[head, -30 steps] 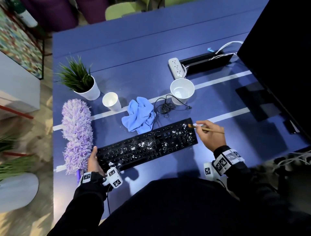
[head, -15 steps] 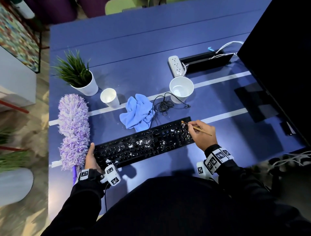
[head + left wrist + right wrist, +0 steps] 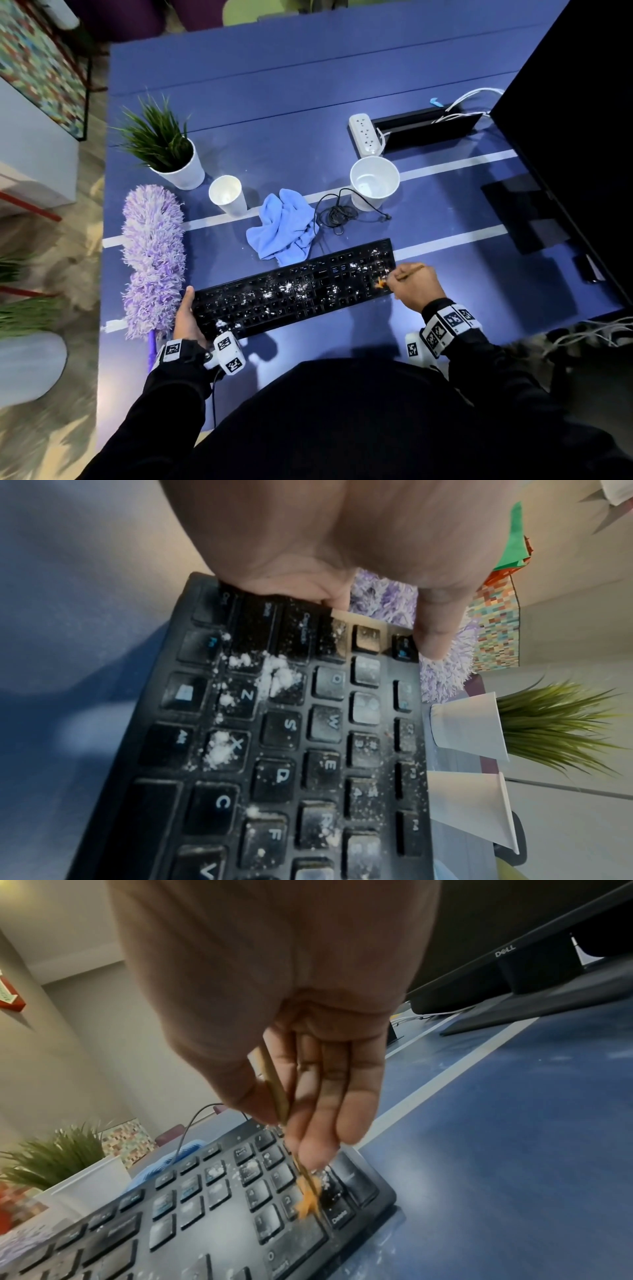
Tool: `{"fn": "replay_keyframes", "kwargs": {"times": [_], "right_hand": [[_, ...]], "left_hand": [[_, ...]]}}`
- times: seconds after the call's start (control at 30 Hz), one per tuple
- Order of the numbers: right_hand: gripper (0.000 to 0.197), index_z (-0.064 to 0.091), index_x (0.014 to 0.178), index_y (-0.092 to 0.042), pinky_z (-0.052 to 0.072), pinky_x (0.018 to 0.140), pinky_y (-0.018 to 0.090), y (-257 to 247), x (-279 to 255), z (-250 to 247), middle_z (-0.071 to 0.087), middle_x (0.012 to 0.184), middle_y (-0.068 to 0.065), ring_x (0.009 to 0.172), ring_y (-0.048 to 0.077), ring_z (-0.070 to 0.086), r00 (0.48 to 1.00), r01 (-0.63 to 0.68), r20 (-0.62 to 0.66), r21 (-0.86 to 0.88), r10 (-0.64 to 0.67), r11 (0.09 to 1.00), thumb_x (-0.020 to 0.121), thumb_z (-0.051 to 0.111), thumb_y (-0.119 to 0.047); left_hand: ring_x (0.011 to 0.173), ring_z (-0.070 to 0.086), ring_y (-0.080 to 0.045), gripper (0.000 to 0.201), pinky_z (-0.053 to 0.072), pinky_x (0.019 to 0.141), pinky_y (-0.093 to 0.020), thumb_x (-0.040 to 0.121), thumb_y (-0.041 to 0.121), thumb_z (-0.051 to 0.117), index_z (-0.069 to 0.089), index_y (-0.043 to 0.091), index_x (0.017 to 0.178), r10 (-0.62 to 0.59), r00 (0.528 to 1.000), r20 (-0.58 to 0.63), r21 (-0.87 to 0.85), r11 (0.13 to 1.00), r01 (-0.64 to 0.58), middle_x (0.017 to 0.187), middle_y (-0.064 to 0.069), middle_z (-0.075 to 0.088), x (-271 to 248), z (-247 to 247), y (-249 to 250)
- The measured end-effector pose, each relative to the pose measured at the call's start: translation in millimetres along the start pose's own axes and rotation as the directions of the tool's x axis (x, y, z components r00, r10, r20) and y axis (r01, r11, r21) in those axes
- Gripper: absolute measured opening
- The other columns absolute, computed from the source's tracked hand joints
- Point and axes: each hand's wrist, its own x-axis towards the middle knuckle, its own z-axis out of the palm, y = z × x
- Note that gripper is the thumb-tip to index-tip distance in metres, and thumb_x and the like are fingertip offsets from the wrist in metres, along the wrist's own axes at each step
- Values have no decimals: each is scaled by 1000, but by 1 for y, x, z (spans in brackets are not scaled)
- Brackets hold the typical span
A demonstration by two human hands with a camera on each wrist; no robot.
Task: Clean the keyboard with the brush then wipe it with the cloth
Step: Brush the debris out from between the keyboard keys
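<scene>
A: Black plastic, dusted white: the keyboard point(image 3: 294, 291) lies flat on the bench point(image 3: 308, 120), long axis running from the person's near left up to the far right. White powder is densest across the middle keys and thinner at both ends.

B: Where is the brush?

A: The brush point(image 3: 308, 1195) is at the right end, orange bristles down on the number-pad keys near the Delete key. Its thin wooden handle rises back through the right hand point(image 3: 416, 286), pinched between the thumb and the fingers point(image 3: 318, 1112), which are curled round it.

B: And the other end of the board?

A: The left hand point(image 3: 186, 318) grips the left short edge. In the left wrist view the thumb presses the keys by Caps Lock while a finger reaches round the far corner. The board appears held steady against the sweep.

B: Which relation governs the coming stroke?

A: In my judgement, the uncleaned powder lies to the left of the bristles, along the long axis. The right hand is the nearer one and holds the tool, so the stroke probably runs leftward, row by row, toward the left hand.

B: The cloth?

A: The cloth point(image 3: 282, 229), blue and crumpled, rests just beyond the board's far long edge, touched by neither hand. A purple duster point(image 3: 154, 253) lies beside the left end.
</scene>
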Motion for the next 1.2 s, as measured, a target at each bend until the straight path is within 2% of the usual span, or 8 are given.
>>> {"fn": "replay_keyframes", "kwargs": {"times": [0.17, 0.3, 0.47, 0.57, 0.73, 0.9, 1.1, 1.2], "right_hand": [[17, 65, 73, -17, 41, 68, 13, -6, -4, -5, 64, 64, -5, 61, 9, 57, 984, 75, -164, 61, -64, 995, 89, 62, -20], [35, 48, 53, -18, 46, 77, 24, 0, 1, -1, 49, 44, -9, 55, 12, 56, 999, 32, 39, -157, -26, 987, 86, 42, -27], [26, 54, 64, -25, 41, 73, 24, 3, 1, -2, 64, 68, -4, 76, 18, 65, 997, 75, -22, -106, -78, 992, 90, 52, -28], [32, 45, 55, -21, 41, 78, 26, 1, -2, -3, 66, 65, 1, 72, 21, 62, 994, 49, 101, -197, -30, 979, 87, 47, -26], [21, 59, 66, -17, 51, 80, 28, 2, -2, -6, 69, 67, 0, 69, 19, 67, 998, 27, -64, -3, -28, 1000, 87, 60, -17], [30, 49, 55, -23, 50, 73, 27, 9, 0, -6, 67, 64, 3, 72, 28, 66, 991, -25, 126, -222, 54, 975, 85, 48, -22], [20, 60, 69, -8, 52, 70, 32, -7, 4, -21, 67, 59, 6, 66, 26, 67, 972, 55, -226, -30, -61, 998, 86, 59, -18], [19, 62, 70, -12, 45, 76, 27, -5, 5, -16, 70, 68, 5, 71, 22, 67, 972, 53, -229, -15, -55, 998, 89, 60, -16]], "left_hand": [[66, 73, -22, 60, 51, 69, -38, 96, 52, 43, 79, 16, 64, -10, 1000, 0, -29, 1000, 10, 76, -7, 76, 4, -4, -1], [63, 73, -21, 63, 47, 70, -40, 96, 53, 42, 77, 17, 57, -10, 1000, 11, -34, 999, 11, 72, -6, 75, 4, -4, -2], [66, 73, -24, 63, 48, 72, -40, 94, 56, 44, 78, 16, 61, -27, 1000, 16, -23, 999, 27, 77, -9, 76, 9, -9, -3], [66, 73, -24, 63, 48, 75, -40, 94, 56, 43, 78, 16, 60, -18, 1000, 16, -15, 1000, 18, 76, -8, 76, 10, -9, -4], [72, 74, -26, 55, 50, 79, -42, 91, 58, 48, 77, 13, 79, -24, 1000, -6, 7, 1000, 24, 82, -10, 76, 11, -12, -3], [85, 70, -29, 50, 49, 83, -44, 91, 59, 47, 67, 13, 99, -45, 999, -16, 45, 998, 46, 85, -10, 77, 11, -11, -1], [70, 74, -25, 50, 48, 77, -41, 93, 56, 45, 70, 13, 94, -14, 1000, -12, 24, 1000, 15, 80, -9, 76, 10, -10, -2], [67, 74, -24, 56, 47, 76, -41, 94, 55, 45, 78, 13, 76, -1, 1000, -5, -7, 1000, 1, 78, -9, 76, 10, -9, -3]]}}
